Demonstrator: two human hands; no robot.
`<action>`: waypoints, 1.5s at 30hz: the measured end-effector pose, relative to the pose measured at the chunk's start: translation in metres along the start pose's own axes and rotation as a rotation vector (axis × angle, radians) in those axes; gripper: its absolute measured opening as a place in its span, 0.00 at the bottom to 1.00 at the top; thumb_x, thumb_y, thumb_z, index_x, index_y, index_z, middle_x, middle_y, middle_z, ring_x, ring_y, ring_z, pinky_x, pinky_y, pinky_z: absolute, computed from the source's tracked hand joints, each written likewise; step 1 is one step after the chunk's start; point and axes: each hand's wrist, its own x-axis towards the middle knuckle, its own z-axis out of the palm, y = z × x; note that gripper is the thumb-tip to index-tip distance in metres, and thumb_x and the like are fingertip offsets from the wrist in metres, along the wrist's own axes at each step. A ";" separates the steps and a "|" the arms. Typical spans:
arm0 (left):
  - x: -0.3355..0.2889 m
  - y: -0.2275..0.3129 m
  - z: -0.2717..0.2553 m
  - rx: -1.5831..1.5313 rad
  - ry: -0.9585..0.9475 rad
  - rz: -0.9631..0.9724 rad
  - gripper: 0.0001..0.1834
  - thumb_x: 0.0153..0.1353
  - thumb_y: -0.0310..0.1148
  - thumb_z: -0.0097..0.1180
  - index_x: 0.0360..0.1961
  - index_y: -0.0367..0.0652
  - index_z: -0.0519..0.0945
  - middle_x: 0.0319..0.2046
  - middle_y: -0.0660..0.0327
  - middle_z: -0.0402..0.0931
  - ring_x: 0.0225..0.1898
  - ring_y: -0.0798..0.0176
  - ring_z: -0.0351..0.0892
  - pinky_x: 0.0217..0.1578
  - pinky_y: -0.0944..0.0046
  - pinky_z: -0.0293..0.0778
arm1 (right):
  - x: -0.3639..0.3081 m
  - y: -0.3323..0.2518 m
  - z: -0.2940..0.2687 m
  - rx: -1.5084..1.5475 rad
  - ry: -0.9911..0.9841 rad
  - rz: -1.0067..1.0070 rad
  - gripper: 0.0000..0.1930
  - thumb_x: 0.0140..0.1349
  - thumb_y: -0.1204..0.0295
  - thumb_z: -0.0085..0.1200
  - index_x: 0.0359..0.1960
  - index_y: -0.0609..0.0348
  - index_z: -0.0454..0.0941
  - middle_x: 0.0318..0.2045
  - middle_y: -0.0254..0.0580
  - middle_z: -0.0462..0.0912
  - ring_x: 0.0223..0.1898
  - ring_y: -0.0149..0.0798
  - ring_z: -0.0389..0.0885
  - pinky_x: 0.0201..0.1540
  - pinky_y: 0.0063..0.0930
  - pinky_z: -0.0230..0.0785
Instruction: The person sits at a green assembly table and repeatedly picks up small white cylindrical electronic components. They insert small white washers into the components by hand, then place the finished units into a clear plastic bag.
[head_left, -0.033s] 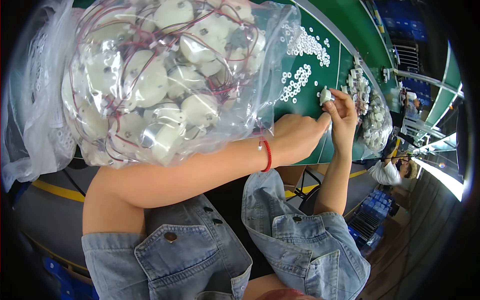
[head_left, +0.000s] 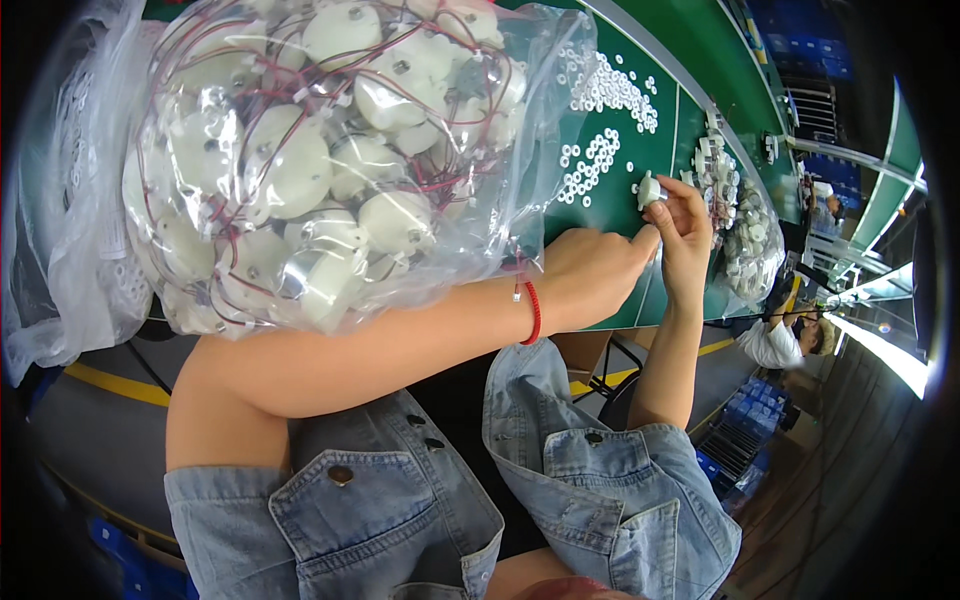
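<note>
Two hands are met over the green bench (head_left: 640, 140) near its far edge. One small white part (head_left: 648, 190) is pinched in the right hand (head_left: 688, 225), fingers closed on it; the left hand (head_left: 590, 270) steadies alongside, its grip closed, contents hidden. Loose white rings (head_left: 590, 165) lie just beside, within reach.

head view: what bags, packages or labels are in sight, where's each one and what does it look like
Clear plastic bag: on the green table's left, bulging with white round parts and red wires.
Second clear bag: far left edge, crumpled, holding small white rings.
Third clear bag: right of the hands, full of small white parts.
Blue crates: on the floor, lower right.
No labels, signs or screens are readable as such.
</note>
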 end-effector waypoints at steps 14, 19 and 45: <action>0.000 -0.001 0.001 -0.003 0.005 0.005 0.08 0.64 0.28 0.48 0.42 0.37 0.69 0.21 0.48 0.79 0.24 0.42 0.80 0.26 0.46 0.74 | 0.007 -0.019 -0.006 -0.257 -0.097 -0.074 0.16 0.60 0.86 0.56 0.51 0.67 0.76 0.44 0.38 0.76 0.44 0.28 0.75 0.49 0.21 0.70; -0.001 0.000 0.001 0.027 0.048 0.040 0.08 0.63 0.27 0.49 0.41 0.36 0.69 0.18 0.48 0.78 0.21 0.44 0.80 0.24 0.47 0.74 | 0.007 -0.023 -0.008 -0.299 -0.137 -0.070 0.15 0.61 0.86 0.54 0.51 0.66 0.76 0.45 0.38 0.76 0.45 0.28 0.76 0.48 0.21 0.71; -0.003 -0.003 0.002 0.126 0.105 0.115 0.10 0.58 0.25 0.50 0.40 0.33 0.70 0.15 0.50 0.76 0.18 0.47 0.79 0.20 0.51 0.75 | 0.009 -0.041 0.003 -0.683 -0.128 -0.179 0.15 0.58 0.82 0.58 0.48 0.66 0.77 0.36 0.44 0.80 0.37 0.36 0.80 0.43 0.27 0.73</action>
